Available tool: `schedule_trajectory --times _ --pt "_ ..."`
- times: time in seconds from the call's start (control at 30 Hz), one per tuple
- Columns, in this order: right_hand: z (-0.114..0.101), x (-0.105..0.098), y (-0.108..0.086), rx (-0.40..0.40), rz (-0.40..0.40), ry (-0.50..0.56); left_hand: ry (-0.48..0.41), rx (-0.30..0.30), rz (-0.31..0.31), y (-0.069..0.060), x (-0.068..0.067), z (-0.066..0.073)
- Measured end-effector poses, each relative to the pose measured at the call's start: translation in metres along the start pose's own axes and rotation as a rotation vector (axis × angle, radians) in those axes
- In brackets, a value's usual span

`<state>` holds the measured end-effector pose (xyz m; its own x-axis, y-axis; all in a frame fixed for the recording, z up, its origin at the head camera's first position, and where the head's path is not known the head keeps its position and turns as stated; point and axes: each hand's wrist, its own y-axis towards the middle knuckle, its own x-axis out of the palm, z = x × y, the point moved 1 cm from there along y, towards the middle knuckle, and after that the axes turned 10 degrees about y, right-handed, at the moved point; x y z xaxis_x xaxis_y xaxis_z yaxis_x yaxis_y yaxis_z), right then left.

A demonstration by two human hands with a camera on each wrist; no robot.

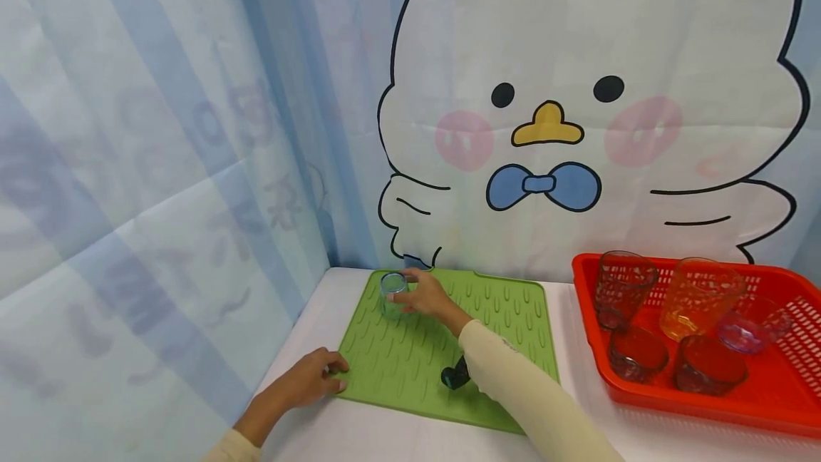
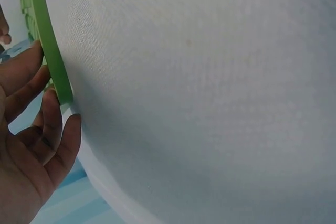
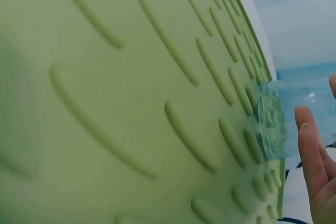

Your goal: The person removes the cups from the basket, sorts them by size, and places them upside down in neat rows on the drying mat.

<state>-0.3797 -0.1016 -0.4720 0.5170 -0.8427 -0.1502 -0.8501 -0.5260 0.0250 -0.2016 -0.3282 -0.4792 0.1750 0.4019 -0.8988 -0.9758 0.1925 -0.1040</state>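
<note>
A clear bluish drinking glass (image 1: 394, 296) stands upright on the far left part of a green drying mat (image 1: 410, 376) with raised ridges. My right hand (image 1: 425, 294) holds the glass from its right side, fingers and thumb about its wall. In the right wrist view, the base of the glass (image 3: 273, 121) meets the mat, and part of the right hand (image 3: 317, 166) shows beside it. At the mat's near left corner, my left hand (image 1: 311, 378) rests with loosely bent fingers. The left wrist view shows fingertips (image 2: 37, 51) touching the mat's edge (image 2: 52, 51).
To the right sits a red plastic basket (image 1: 599, 369) with several glasses in it, among them an orange glass (image 1: 695, 298) and a purple glass (image 1: 750, 326). A white cloth (image 1: 378, 433) covers the table. Printed curtains (image 1: 532, 227) hang behind and on the left.
</note>
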Motion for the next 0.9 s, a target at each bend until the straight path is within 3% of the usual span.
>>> schedule_trajectory --times 0.27,0.5,0.9 --pt "-0.014 -0.019 -0.008 -0.031 -0.009 -0.098 0.009 0.059 0.002 0.0 -0.003 0.001" --pt "-0.045 -0.035 -0.02 -0.086 0.017 -0.164 0.007 0.067 0.008 0.003 0.0 -0.004" --pt "-0.084 -0.074 -0.072 -0.136 -0.037 -0.229 0.015 0.087 0.027 0.0 -0.002 0.0"
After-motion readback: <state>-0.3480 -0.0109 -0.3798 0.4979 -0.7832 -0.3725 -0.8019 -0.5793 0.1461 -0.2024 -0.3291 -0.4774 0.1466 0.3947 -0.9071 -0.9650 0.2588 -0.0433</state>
